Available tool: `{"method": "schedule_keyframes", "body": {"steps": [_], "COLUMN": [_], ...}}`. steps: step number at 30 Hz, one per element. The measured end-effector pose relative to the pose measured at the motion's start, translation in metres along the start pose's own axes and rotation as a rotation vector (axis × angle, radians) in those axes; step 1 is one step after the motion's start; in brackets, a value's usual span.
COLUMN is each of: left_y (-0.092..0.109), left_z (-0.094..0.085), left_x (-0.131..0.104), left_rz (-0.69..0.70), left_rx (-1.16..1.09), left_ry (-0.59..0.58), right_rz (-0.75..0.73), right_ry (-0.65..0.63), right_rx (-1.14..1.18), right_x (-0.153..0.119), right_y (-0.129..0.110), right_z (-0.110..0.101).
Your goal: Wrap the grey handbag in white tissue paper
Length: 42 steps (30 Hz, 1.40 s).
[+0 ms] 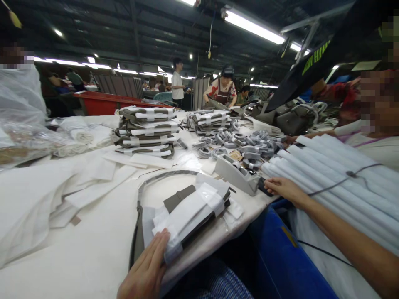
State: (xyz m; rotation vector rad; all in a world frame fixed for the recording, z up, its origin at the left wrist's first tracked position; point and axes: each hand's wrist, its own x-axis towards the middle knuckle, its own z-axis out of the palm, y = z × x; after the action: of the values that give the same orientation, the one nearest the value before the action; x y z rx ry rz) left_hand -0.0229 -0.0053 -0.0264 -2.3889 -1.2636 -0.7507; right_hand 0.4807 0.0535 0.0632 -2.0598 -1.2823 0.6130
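Observation:
A folded grey-brown bag part (179, 198), partly wrapped in white paper (187, 211) and clear film, lies near the table's front edge. My left hand (149, 265) rests flat on its lower left corner, fingers stretched out. A dark strap curves round the left and back of the bundle. Beyond it stands a light grey tape dispenser (238, 174). My right hand (282, 189) is at the dispenser's right end, fingers closed by its dark front part; what they pinch, if anything, is too small to make out.
Stacked wrapped bundles (146, 131) and many coiled grey straps (249, 145) stand farther back. White sheets (90, 182) cover the left. Tied white rolls (336, 170) lie at the right above a blue bin (280, 253). Several people are around the table.

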Motion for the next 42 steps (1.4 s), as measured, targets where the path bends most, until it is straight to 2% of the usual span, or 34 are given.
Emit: {"method": "schedule_keyframes", "body": {"steps": [4,8,10,12,14,16,18,22,26,30,33,37,42], "left_y": [-0.001,-0.001,0.000,0.000,0.000,0.003,0.006,0.012,0.014,0.014,0.014,0.012,0.011], "left_z": [-0.002,0.000,0.002,0.003,0.003,0.002,0.000,-0.005,-0.009,-0.010,-0.009,-0.010,-0.010], "left_x": [0.002,0.003,0.003,0.003,0.003,0.003,0.003,0.007,0.013,0.016,0.016,0.017,0.016], "left_rz": [0.053,0.046,0.038,0.034,0.031,0.017,-0.017,-0.100,-0.147,-0.187,-0.214,-0.209,-0.182], "left_rx": [0.018,0.005,-0.002,-0.006,-0.013,-0.035,-0.069,-0.155,-0.194,-0.198,-0.197,-0.193,-0.217], "left_ry": [0.060,0.094,0.101,0.118,0.130,0.129,0.112,0.090,0.115,0.174,0.208,0.256,0.188], "right_rz": [-0.029,-0.098,-0.245,-0.501,-0.794,-1.009,-1.154,-1.330,-1.448,-1.486,-1.462,-1.443,-1.548], "right_ry": [0.002,0.076,0.123,0.131,0.079,-0.028,-0.167,-0.502,-0.735,-0.932,-1.051,-1.085,-1.068], "right_rx": [-0.069,-0.215,-0.321,-0.453,-0.560,-0.597,-0.586,-0.535,-0.588,-0.778,-0.908,-1.105,-1.231], "right_x": [0.006,-0.012,-0.028,-0.044,-0.059,-0.071,-0.080,-0.084,-0.076,-0.065,-0.061,-0.065,-0.067], "right_y": [0.011,0.012,0.001,-0.020,-0.049,-0.084,-0.121,-0.190,-0.241,-0.270,-0.281,-0.297,-0.316], "right_z": [0.008,-0.006,-0.013,-0.014,-0.007,0.007,0.029,0.087,0.153,0.207,0.233,0.249,0.263]}}
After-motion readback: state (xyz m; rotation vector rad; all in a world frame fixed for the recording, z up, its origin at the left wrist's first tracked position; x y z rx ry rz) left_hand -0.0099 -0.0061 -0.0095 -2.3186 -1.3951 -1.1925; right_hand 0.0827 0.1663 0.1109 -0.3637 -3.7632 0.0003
